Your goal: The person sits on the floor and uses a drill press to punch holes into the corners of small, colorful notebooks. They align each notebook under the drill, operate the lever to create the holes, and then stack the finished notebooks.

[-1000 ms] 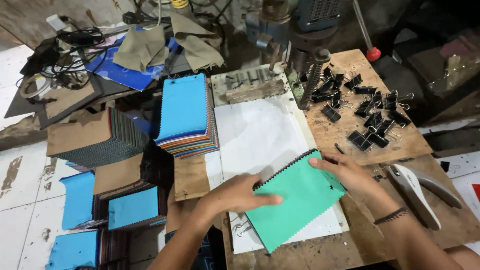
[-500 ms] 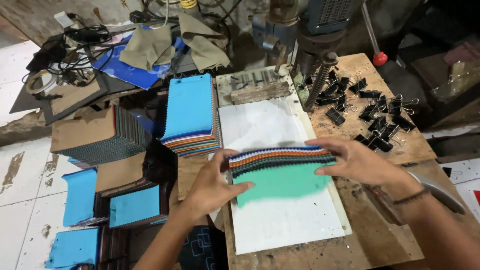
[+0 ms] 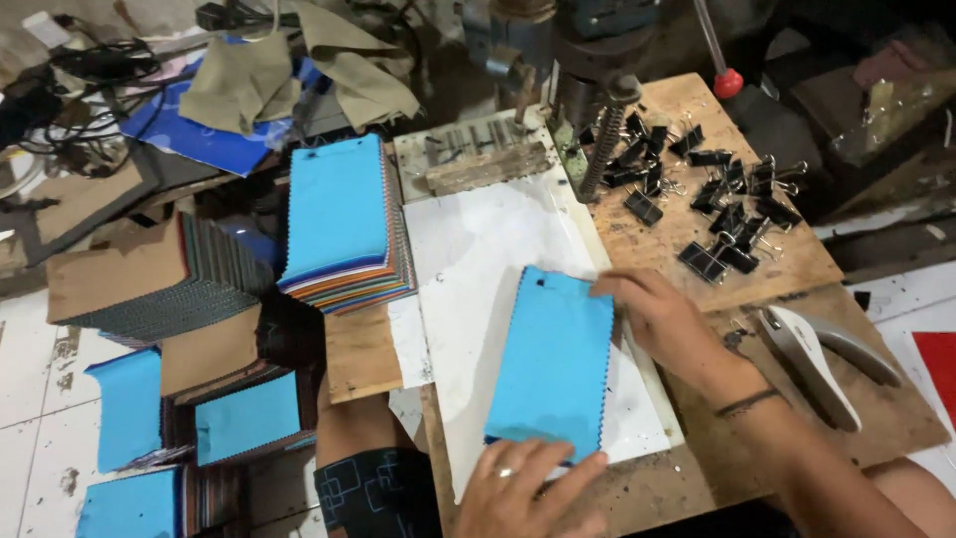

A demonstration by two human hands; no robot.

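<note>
Both hands, left hand (image 3: 528, 488) and right hand (image 3: 662, 319), press a blue swatch stack (image 3: 553, 364) (pinked edges) onto white paper (image 3: 478, 249).

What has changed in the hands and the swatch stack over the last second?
The teal top sheet gave way to a blue fabric swatch stack, now lying flat lengthwise on the white paper. The left hand moved to its near end, the right hand to its far right edge. The binder clips and the tall side stack stayed put.
</note>
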